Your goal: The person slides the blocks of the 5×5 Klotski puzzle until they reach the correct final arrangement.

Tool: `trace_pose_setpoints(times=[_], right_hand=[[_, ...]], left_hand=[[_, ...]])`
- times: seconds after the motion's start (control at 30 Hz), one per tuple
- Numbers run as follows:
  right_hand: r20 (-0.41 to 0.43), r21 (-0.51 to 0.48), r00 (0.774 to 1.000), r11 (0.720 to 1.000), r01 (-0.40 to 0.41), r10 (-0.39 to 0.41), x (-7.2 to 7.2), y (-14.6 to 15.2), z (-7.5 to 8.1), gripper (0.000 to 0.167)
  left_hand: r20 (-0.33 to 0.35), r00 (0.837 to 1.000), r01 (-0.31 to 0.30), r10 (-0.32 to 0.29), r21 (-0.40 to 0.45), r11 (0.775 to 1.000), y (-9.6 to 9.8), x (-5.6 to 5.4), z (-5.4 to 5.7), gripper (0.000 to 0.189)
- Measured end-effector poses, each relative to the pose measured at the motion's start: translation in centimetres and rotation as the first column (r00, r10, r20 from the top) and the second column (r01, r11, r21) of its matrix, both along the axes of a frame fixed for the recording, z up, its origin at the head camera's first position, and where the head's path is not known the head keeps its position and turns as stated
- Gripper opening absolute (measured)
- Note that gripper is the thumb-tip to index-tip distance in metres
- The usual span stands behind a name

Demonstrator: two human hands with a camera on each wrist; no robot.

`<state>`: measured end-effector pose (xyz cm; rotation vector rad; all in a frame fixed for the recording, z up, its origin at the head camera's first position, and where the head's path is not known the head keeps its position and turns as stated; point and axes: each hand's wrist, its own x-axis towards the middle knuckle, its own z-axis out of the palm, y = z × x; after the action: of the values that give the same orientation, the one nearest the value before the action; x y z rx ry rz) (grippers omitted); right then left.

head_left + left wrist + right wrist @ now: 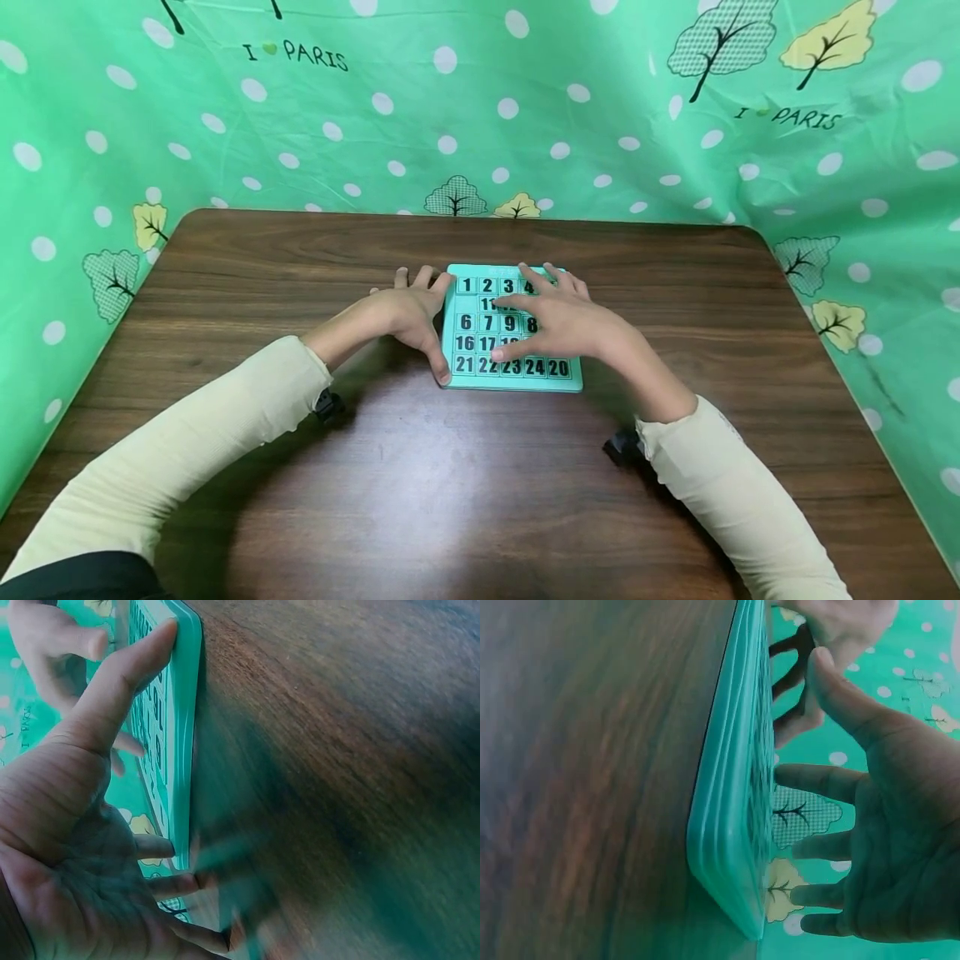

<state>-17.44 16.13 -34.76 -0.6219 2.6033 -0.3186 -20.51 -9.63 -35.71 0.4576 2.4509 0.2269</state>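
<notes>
A teal number slide puzzle (487, 323) with black numerals lies flat on the table. Along its left side, my left hand (408, 315) is spread, thumb at the near corner and index finger at the far one. The left wrist view shows that thumb (124, 679) against the puzzle's rim (182, 750). Over the puzzle's right part hovers my right hand (566, 321), fingers extended and apart, hiding several tiles. Its index fingertip overlaps the second row, and its thumb tip the fourth. In the right wrist view, the right fingers (821, 780) reach past the puzzle's edge.
The brown wood-grain table (390, 500) extends around the puzzle on all sides. A green dotted cloth (480, 108) with printed trees hangs behind the table and along both sides. A small black device (626, 448) sits under each wrist.
</notes>
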Motion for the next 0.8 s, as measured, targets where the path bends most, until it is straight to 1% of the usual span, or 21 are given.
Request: trace_pose_setpoints(times=[0.13,0.23,0.3,0.37,0.47,0.53,0.63,0.7,0.8], right_hand=[[0.016,-0.012,1.0,1.0,-0.015,0.015,-0.4,-0.8,-0.4,0.096],[0.021,-0.024,0.999,0.999,-0.031,0.031,-0.4,-1.7,-0.3,0.098],[0.02,-0.023,0.999,0.999,-0.027,0.028,-0.2,-1.8,-0.1,0.097],[0.018,0.002,0.999,1.0,-0.029,0.029,0.4,-1.5,0.2,0.095],[0.038,0.031,0.999,0.999,-0.03,0.029,1.2,-0.7,0.5,0.094],[0.043,0.046,0.999,0.998,-0.032,0.031,1.5,-0.3,0.5,0.095],[0.031,0.056,0.999,0.998,-0.021,0.019,1.2,-0.2,0.2,0.099],[0.015,0.061,1.0,0.998,-0.013,0.012,0.8,-0.2,0.0,0.101],[0.012,0.053,1.0,0.999,-0.006,0.005,0.6,0.2,0.0,0.101]], left_hand=[[-0.016,1.0,0.0,0.0,-0.016,1.0,0.0,-0.9,-1.7,0.177],[-0.021,1.0,-0.001,0.0,-0.029,1.0,-0.1,-1.2,-2.3,0.179],[-0.017,1.0,-0.002,0.001,-0.027,1.0,-0.1,-1.2,-2.2,0.179],[-0.016,1.0,0.007,-0.007,-0.018,1.0,-0.1,-1.2,-2.1,0.18],[-0.009,1.0,0.01,-0.01,-0.011,1.0,0.0,-1.0,-1.8,0.178],[-0.015,1.0,0.01,-0.011,-0.019,1.0,0.0,-1.0,-1.9,0.179],[-0.014,1.0,0.004,-0.004,-0.02,1.0,0.0,-0.9,-1.7,0.178],[-0.011,1.0,-0.002,0.001,-0.011,1.0,-0.1,-0.6,-1.3,0.175],[0.004,1.0,-0.01,0.01,0.004,1.0,0.0,0.0,-0.2,0.169]])
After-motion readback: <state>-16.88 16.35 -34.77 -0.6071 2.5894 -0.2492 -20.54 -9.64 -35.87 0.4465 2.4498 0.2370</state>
